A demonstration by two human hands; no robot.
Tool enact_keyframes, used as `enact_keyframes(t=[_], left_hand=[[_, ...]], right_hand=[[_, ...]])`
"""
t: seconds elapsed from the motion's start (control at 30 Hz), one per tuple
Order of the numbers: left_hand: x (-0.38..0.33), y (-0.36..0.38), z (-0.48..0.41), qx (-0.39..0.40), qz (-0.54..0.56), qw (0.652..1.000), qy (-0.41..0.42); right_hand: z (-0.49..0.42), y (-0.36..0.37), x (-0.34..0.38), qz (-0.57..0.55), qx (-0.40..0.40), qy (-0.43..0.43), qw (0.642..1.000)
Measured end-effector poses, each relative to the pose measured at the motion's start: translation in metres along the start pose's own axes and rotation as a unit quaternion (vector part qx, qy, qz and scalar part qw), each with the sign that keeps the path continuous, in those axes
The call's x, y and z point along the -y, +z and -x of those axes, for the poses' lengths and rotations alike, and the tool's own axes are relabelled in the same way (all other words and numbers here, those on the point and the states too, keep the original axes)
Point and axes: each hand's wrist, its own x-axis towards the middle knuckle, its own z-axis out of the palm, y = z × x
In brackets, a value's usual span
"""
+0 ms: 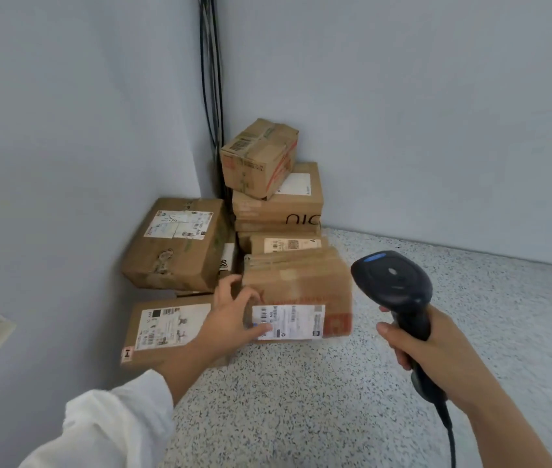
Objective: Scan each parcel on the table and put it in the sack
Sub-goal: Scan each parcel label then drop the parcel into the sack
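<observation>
L hand [234, 315] is gripping front parcel [301, 285], R hand [433, 346] is clutching scanner [392, 282]; prob. early on, pile [173, 244] waiting, sack unseen.

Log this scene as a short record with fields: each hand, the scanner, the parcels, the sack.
left hand: grips the left end of the front parcel, thumb on its label
right hand: holds the scanner by its handle
scanner: black, corded, to the right of the front parcel
pile: cardboard parcels in the corner of the table, small box on top
sack: not in view
</observation>
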Motion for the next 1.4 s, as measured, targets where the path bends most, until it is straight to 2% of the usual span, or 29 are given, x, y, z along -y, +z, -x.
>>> enact_keyframes(t=[0.13, 0.2, 0.27, 0.33, 0.5, 0.67, 0.83, 0.97, 1.03, 1.13, 1.2, 1.27, 1.4], left_hand=[[-0.006, 0.018, -0.008, -0.045, -0.059, 0.996, 0.048], [-0.009, 0.027, -0.012, -0.047, -0.079, 0.995, 0.044], [-0.008, 0.038, -0.011, 0.02, -0.084, 0.996, 0.018], [-0.011, 0.05, -0.005, 0.099, -0.121, 0.987, 0.027], [-0.026, 0.053, -0.012, 0.066, -0.124, 0.989, 0.05], [-0.037, 0.053, -0.044, 0.151, -0.168, 0.972, 0.069], [-0.06, 0.061, -0.052, 0.119, -0.142, 0.981, 0.062], [-0.095, 0.077, -0.055, 0.183, -0.062, 0.981, 0.003], [-0.108, 0.088, -0.053, 0.19, -0.031, 0.981, -0.022], [-0.113, 0.109, -0.048, 0.119, -0.058, 0.991, 0.017], [-0.112, 0.122, -0.039, 0.087, -0.028, 0.995, 0.038], [-0.111, 0.133, -0.027, 0.107, -0.013, 0.994, 0.036], [-0.105, 0.145, -0.006, 0.162, -0.079, 0.983, 0.036]], right_hand=[[0.012, -0.007, -0.01, -0.003, -0.02, 0.013, 1.0], [0.018, -0.009, -0.016, -0.005, -0.029, 0.022, 0.999], [0.024, -0.009, -0.021, -0.008, -0.034, 0.032, 0.999], [0.03, -0.01, -0.025, -0.011, -0.041, 0.041, 0.998], [0.044, -0.016, -0.036, -0.019, -0.058, 0.063, 0.996], [0.058, -0.022, -0.047, -0.021, -0.065, 0.074, 0.995], [0.071, -0.037, -0.058, -0.026, -0.071, 0.086, 0.993], [0.082, -0.056, -0.069, -0.024, -0.087, 0.088, 0.992], [0.087, -0.067, -0.076, -0.027, -0.087, 0.092, 0.992], [0.092, -0.082, -0.086, -0.033, -0.085, 0.097, 0.991], [0.095, -0.093, -0.093, -0.033, -0.08, 0.097, 0.992], [0.098, -0.103, -0.1, -0.027, -0.065, 0.097, 0.993], [0.102, -0.119, -0.113, -0.006, -0.017, 0.092, 0.996]])
